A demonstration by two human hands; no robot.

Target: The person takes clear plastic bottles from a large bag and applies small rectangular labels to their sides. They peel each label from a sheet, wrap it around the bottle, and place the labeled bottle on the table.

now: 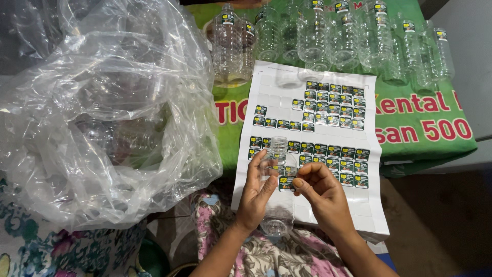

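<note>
Left hand [254, 192] grip clamped around 1 clear plastic bottle [277, 205], held near, above the sticker sheet [312, 123]; right hand [320, 192] grip together, thumb pressing a small label [286, 183] on the bottle's right side.

The sticker sheet [312, 133] lies between the plastic bag [97, 107] at left and the bottle row [333, 41] behind.

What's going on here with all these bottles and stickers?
A person is sticking a small dark label onto a clear plastic bottle. The left hand holds the bottle over a white sticker sheet, while the right hand presses the label on. Labelled bottles stand in rows on the green cloth, and a large clear plastic bag of bottles sits at the left.
</note>
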